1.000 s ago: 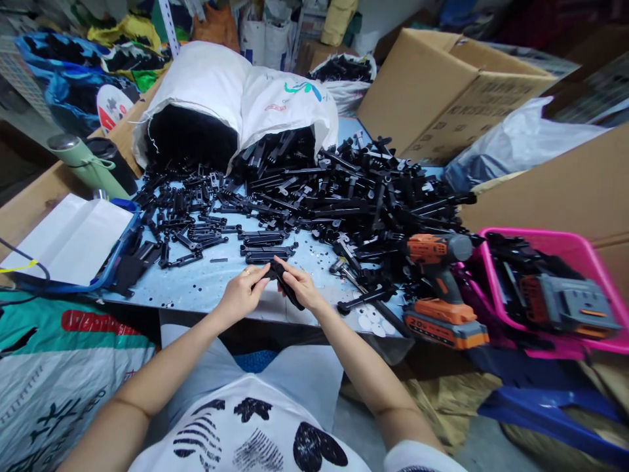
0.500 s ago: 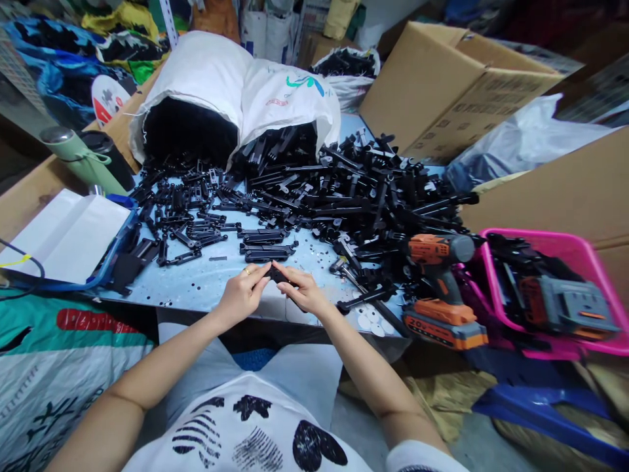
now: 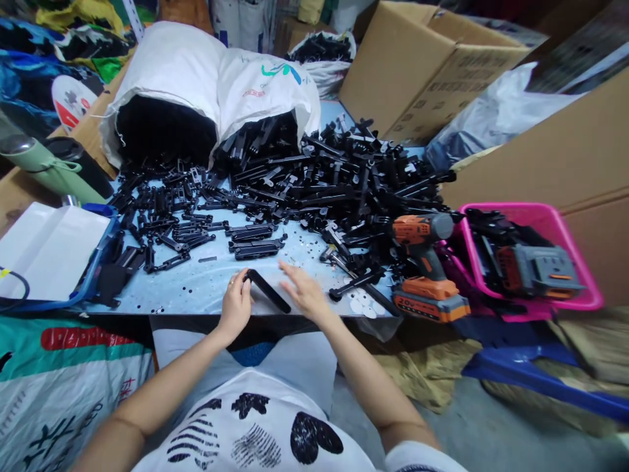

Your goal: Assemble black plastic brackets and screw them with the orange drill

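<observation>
My left hand point(image 3: 236, 307) grips one end of a long black plastic bar point(image 3: 268, 292) near the front edge of the pale blue table point(image 3: 206, 285). My right hand point(image 3: 303, 292) hovers just right of the bar with its fingers spread and nothing in them. Beyond both hands lies a big heap of black plastic parts point(image 3: 339, 187). Two assembled black pieces point(image 3: 256, 240) lie side by side just past my hands.
An orange cordless drill point(image 3: 422, 265) stands at the table's right front. A pink basket point(image 3: 528, 259) with black parts and a grey tool sits right of it. White sacks point(image 3: 206, 85) spill parts at the back. A white box lid point(image 3: 46, 249) and green flask point(image 3: 49, 170) lie at the left.
My right hand has let go of the black bar and opened, moving right. My left hand still holds the bar, now lower at the table edge. The view has tilted down.
</observation>
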Motion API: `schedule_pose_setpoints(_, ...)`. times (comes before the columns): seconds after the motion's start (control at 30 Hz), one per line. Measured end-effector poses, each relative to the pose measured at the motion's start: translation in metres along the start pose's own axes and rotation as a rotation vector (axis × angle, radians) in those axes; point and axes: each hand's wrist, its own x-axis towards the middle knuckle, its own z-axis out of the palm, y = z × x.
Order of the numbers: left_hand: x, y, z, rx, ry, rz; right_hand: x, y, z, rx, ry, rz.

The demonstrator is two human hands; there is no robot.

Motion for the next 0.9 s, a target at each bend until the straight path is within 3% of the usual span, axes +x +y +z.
schedule_pose_setpoints(0.03, -0.003, -0.002, 0.001, 0.107, -0.028, 0.013, -0.01, 0.013, -0.014, -0.128, 0.083, 0.138)
schedule_pose_setpoints(0.1, -0.001, -0.006, 0.003, 0.319, -0.17, 0.174, -0.034, 0.041, -0.043, -0.389, 0.226, 0.4)
schedule_pose_setpoints(0.13, 0.002, -0.007, 0.003, 0.386, -0.284, 0.298, -0.045, 0.053, -0.057, -0.506, 0.221, 0.444)
schedule_pose_setpoints(0.2, 0.013, -0.008, 0.004, 0.463, -0.506, 0.515, -0.063, 0.071, -0.079, -0.665, 0.095, 0.385)
schedule_pose_setpoints(0.27, 0.024, -0.008, 0.007, 0.533, -0.619, 0.604, -0.069, 0.078, -0.088, -0.721, 0.022, 0.37)
schedule_pose_setpoints(0.43, 0.027, -0.008, 0.016, 0.685, -0.505, 0.514, -0.049, 0.072, -0.073, -0.628, 0.208, 0.956)
schedule_pose_setpoints(0.57, 0.022, -0.01, 0.015, 0.739, -0.473, 0.481, -0.037, 0.073, -0.053, -0.43, 0.283, 1.048)
schedule_pose_setpoints(0.63, 0.023, -0.011, 0.011, 0.757, -0.484, 0.453, -0.042, 0.071, -0.047, -0.356, 0.409, 0.987)
schedule_pose_setpoints(0.7, 0.026, -0.012, 0.008, 0.757, -0.501, 0.412, -0.048, 0.063, -0.045, -0.278, 0.453, 0.737)
schedule_pose_setpoints(0.73, 0.028, -0.013, 0.007, 0.741, -0.514, 0.399, -0.051, 0.057, -0.045, -0.244, 0.397, 0.551)
schedule_pose_setpoints(0.83, 0.035, -0.013, 0.009, 0.624, -0.58, 0.409, -0.05, 0.036, -0.044, -0.204, -0.082, 0.019)
schedule_pose_setpoints(0.9, 0.039, -0.012, 0.012, 0.544, -0.629, 0.431, -0.043, 0.024, -0.042, -0.258, -0.413, -0.14)
